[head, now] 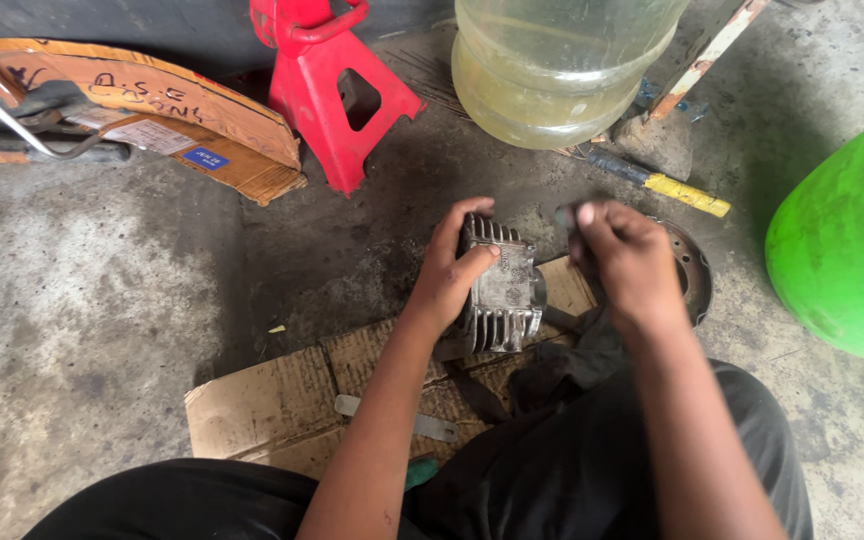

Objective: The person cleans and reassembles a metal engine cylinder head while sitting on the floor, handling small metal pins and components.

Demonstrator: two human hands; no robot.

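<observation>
My left hand (449, 268) grips a grey finned metal engine cylinder (502, 292) from its left side, thumb across its face, holding it just above a flattened piece of cardboard (282, 400). My right hand (624, 255) hovers to the right of the cylinder with its fingers pinched on a small dark object; what that object is I cannot tell. My legs in dark trousers fill the bottom of the view.
A red jack stand (337, 90) stands at the back, beside a large clear plastic bottle (552, 70). A yellow-handled tool (662, 183) lies behind my right hand. A green rounded object (847, 240) is at right. A round metal disc (692, 275) and a flat metal strip (397, 417) lie nearby.
</observation>
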